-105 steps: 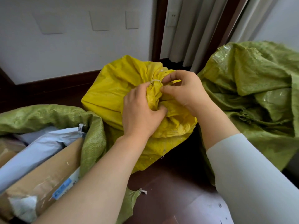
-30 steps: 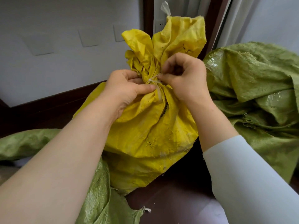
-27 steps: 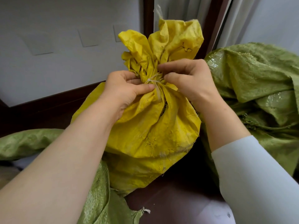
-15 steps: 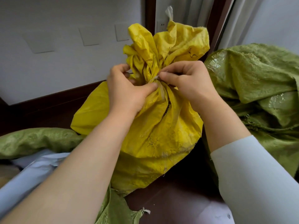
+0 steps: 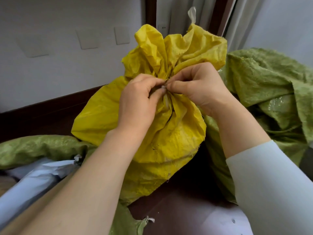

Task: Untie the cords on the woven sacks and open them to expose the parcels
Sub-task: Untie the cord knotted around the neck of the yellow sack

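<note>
A yellow woven sack stands upright in the middle, its neck bunched and bound by a pale cord. My left hand and my right hand meet at the neck, and both pinch the cord's knot with fingertips and thumbs. A loose pale cord end sticks up above the sack's ruffled mouth. A green woven sack lies crumpled at the right. Another green sack at the lower left is open, with white parcels showing inside.
A cardboard box lies in the open green sack beneath my left forearm. The sacks sit on a dark wooden floor by a white wall with a dark skirting board. Curtains hang behind the yellow sack.
The yellow sack has been stood upright since the earliest frame. Over the last second both hands have closed in on the knot, the left shifting from gripping the neck to pinching the cord.
</note>
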The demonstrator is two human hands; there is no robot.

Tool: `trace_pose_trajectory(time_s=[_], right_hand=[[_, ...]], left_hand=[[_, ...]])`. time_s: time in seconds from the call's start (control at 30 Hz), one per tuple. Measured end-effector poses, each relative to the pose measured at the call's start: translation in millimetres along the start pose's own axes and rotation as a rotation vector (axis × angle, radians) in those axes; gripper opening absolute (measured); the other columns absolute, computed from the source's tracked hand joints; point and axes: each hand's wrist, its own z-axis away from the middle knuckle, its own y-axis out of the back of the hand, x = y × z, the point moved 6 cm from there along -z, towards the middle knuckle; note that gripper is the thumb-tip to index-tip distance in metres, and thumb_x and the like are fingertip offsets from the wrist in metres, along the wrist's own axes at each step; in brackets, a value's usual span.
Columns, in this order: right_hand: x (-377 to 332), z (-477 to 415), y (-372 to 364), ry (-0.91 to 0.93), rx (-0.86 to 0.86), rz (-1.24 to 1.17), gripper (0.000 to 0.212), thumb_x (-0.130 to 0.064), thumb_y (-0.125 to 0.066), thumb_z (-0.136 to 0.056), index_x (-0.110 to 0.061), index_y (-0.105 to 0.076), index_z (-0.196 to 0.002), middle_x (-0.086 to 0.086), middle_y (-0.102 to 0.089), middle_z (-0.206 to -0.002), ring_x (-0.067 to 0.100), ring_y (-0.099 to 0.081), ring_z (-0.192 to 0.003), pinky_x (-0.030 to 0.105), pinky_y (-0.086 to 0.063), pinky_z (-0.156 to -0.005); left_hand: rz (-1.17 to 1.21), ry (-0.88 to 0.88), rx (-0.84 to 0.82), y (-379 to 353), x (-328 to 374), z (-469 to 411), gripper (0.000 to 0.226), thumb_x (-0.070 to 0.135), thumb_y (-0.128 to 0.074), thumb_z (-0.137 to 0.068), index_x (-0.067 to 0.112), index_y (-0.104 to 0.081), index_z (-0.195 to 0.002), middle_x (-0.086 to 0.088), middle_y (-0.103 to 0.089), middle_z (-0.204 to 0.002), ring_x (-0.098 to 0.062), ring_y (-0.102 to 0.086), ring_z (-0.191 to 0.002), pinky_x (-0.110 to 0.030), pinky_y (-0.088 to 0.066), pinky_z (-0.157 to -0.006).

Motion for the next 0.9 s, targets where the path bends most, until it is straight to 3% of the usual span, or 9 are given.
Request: trace_pose_trajectory(time_s=[0.13, 0.37, 0.5, 0.67, 0.9], right_hand=[[-0.6, 2.0, 2.5, 0.001, 0.011, 0.035, 0.008, -0.009, -0.070, -0.076, -0.014, -0.071, -0.070, 0.006, -0.067, -0.071, 0.011, -0.059, -0.069, 0.035, -0.055, -0.075], [-16.0, -3.0, 2.7, 0.114, -0.113, 0.433, 0.010, -0.027, -0.073, -0.075, -0.017, -0.070, -0.076, -0.003, -0.059, -0.067, 0.009, -0.051, -0.061, 0.028, -0.048, -0.065], [-12.9, -5.3, -5.7, 0.149, -0.102, 0.609, 0.004, -0.022, -0.069, -0.079, -0.022, -0.072, -0.082, 0.001, -0.063, -0.078, 0.021, -0.060, -0.080, 0.031, -0.051, -0.072], [-19.8, -1.2, -14.1, 0.300, -0.012, 0.778, 0.014, -0.021, -0.061, -0.082, -0.015, -0.070, -0.091, 0.005, -0.064, -0.092, 0.028, -0.058, -0.091, 0.037, -0.051, -0.072], [-21.0, -0.8, -11.0, 0.223, -0.155, 0.638, 0.011, -0.018, -0.065, -0.082, -0.018, -0.074, -0.088, 0.002, -0.063, -0.079, 0.018, -0.058, -0.081, 0.030, -0.049, -0.074]], left_hand=[[0.011, -0.011, -0.014, -1.4, -0.3, -0.5, 0.016, 0.022, -0.066, -0.080, 0.012, -0.073, -0.090, -0.003, -0.067, -0.089, -0.008, -0.058, -0.081, -0.023, -0.043, -0.072], [-0.089, -0.048, -0.031, -7.3, 3.1, 6.3, 0.015, 0.020, -0.063, -0.082, 0.008, -0.069, -0.089, -0.010, -0.064, -0.086, -0.023, -0.059, -0.080, -0.023, -0.037, -0.066], [-0.132, -0.043, -0.061, -14.5, 1.1, 9.0, 0.019, 0.019, -0.069, -0.077, 0.008, -0.069, -0.092, -0.011, -0.065, -0.089, -0.024, -0.060, -0.082, -0.019, -0.035, -0.066], [-0.109, 0.028, 0.005, -16.0, -8.1, 11.5, 0.024, 0.028, -0.062, -0.079, 0.009, -0.072, -0.091, -0.015, -0.066, -0.083, -0.031, -0.061, -0.074, -0.030, -0.039, -0.064], [-0.059, -0.001, 0.002, -12.9, -9.7, 14.7, 0.018, 0.024, -0.066, -0.079, 0.011, -0.072, -0.090, -0.009, -0.068, -0.083, -0.013, -0.056, -0.074, -0.024, -0.041, -0.064]])
